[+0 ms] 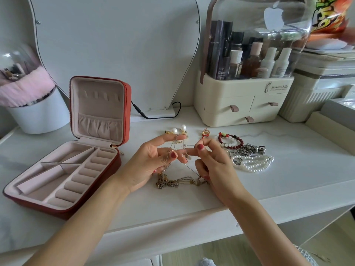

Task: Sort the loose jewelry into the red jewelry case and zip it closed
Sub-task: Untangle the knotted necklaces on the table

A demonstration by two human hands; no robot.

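Gold, fine as thread: a thin chain (185, 164) is strung between the two hands above the middle of the white surface (288, 169). The left hand (153, 162) has it looped over spread fingers with the thumb pressing it down; the right hand (209, 160) pinches it between thumb and forefinger. From there it drops into a heap of tangled chains (172, 182) lying near the front edge.

This looks like the untangling step, with one necklace being teased free of the knot so that it can go in alone. The red jewelry case (63, 169) stands open toward the left edge, lid upright, and its trays look bare, so the sorting has hardly begun and the zip is a long way off. The next move calls for patience: work the strand loose without tightening the snarl, then carry it across to the case.

The rest waits toward the back: pearl earrings (178, 129), a small red piece (205, 133), a beaded bracelet (230, 141), a pearl strand (253, 164).

Where the chain crosses the left palm is hard to follow, and I cannot count the chains in the heap. The right hand hides part of it.
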